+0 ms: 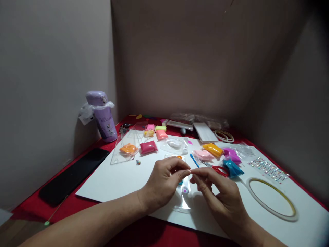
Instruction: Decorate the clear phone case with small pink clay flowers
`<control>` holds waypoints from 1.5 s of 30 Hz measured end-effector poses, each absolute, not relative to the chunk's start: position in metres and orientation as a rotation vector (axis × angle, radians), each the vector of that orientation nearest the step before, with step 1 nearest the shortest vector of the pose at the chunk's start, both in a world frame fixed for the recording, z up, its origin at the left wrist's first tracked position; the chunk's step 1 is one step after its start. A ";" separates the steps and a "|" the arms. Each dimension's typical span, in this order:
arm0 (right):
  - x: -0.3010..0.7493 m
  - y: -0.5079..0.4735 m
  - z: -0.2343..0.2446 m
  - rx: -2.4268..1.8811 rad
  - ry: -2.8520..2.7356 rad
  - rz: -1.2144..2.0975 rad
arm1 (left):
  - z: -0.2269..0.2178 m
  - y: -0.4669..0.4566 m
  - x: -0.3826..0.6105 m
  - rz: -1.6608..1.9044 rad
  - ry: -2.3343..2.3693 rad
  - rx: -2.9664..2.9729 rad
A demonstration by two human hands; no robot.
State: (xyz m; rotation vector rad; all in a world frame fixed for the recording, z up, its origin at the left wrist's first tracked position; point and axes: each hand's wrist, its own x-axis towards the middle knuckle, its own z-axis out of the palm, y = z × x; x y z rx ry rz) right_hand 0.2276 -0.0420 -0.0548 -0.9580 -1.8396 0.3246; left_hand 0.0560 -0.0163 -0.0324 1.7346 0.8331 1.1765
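Observation:
My left hand and my right hand meet fingertip to fingertip above the white board. Both are closed in a pinch; the bit between them is too small to make out. Beneath them lies a clear flat plastic piece, partly hidden by my hands. On it sit a small white flower-like shape with a purple centre, a teal bit and an orange ring-like bit. Close to my right hand are red-handled scissors, a blue stick tool and a teal clay packet.
More clay packets lie around: crimson, orange, yellow-orange and purple. A ring of tape and a gem sticker sheet lie right. A purple bottle and a black phone-like slab stand and lie left.

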 end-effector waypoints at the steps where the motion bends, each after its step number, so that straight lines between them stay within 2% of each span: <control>1: 0.228 -0.042 -0.055 -0.961 -1.840 0.335 | -0.033 -0.016 0.057 1.173 0.832 1.698; 16: 0.225 -0.042 -0.052 -0.925 -1.826 0.351 | -0.036 -0.018 0.060 1.130 0.807 1.538; 34: 0.226 -0.043 -0.050 -0.936 -1.818 0.359 | -0.032 -0.021 0.057 1.043 0.870 1.734; 45: 0.224 -0.046 -0.047 -0.943 -1.805 0.398 | -0.034 -0.020 0.058 1.053 0.755 1.605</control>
